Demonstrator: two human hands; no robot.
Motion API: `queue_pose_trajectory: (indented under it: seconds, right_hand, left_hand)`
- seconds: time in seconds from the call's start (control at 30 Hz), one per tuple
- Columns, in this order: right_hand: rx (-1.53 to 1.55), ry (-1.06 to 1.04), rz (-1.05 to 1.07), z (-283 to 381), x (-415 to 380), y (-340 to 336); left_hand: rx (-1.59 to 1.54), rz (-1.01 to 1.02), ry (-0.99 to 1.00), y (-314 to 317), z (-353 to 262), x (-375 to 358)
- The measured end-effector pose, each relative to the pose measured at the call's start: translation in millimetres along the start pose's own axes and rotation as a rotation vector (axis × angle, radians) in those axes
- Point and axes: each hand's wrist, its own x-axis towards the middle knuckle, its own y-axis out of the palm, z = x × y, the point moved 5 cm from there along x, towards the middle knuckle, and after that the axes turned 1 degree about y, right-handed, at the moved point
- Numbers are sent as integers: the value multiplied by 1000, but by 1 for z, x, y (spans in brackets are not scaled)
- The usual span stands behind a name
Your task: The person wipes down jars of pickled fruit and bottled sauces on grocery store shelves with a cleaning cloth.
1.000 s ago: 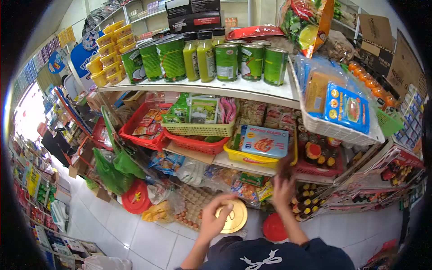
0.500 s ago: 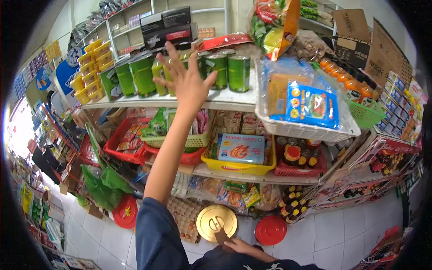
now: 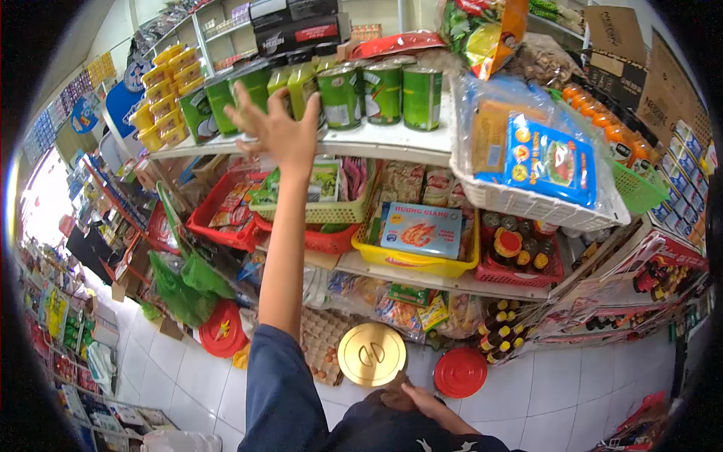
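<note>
My left hand (image 3: 282, 134) is raised in front of the top shelf (image 3: 376, 145), fingers spread, with nothing in it. Just behind the fingers stands a row of green cans (image 3: 340, 98), partly hidden by the hand. Slim green-yellow packs (image 3: 303, 89) stand among the cans. Low at the bottom, my right hand (image 3: 428, 403) is closed on a brown cloth (image 3: 395, 392) in front of my dark shirt. A round gold lid (image 3: 372, 355) lies beyond it, near the floor.
Stacked yellow tubs (image 3: 167, 94) stand left of the cans. A white basket (image 3: 527, 203) with blue packets juts out at the right. Below are a yellow basket (image 3: 414, 261), a red basket (image 3: 520, 273), egg trays (image 3: 320, 343) and a red lid (image 3: 460, 372).
My left hand has moved left along the row of cans, its fingers still spread. The view has shifted, so the shelves appear farther right. My right hand still holds the brown cloth.
</note>
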Motion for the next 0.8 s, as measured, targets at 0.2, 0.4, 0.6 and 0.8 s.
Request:
queue_pose_trajectory:
  seconds: [0.2, 0.4, 0.6, 0.8]
  right_hand:
    - [341, -40, -51, -32, 22, -41]
    - [646, -72, -28, -21, -5, -52]
    - [787, 4, -49, -31, -1, -79]
    - [902, 40, -136, -44, 0, -98]
  left_hand:
    - [-51, -118, 124, -3, -2, -8]
    - [-182, -225, 199, -4, 3, -10]
    - [-35, -168, 163, 13, 10, -9]
    - [-265, -185, 149, -42, -36, -41]
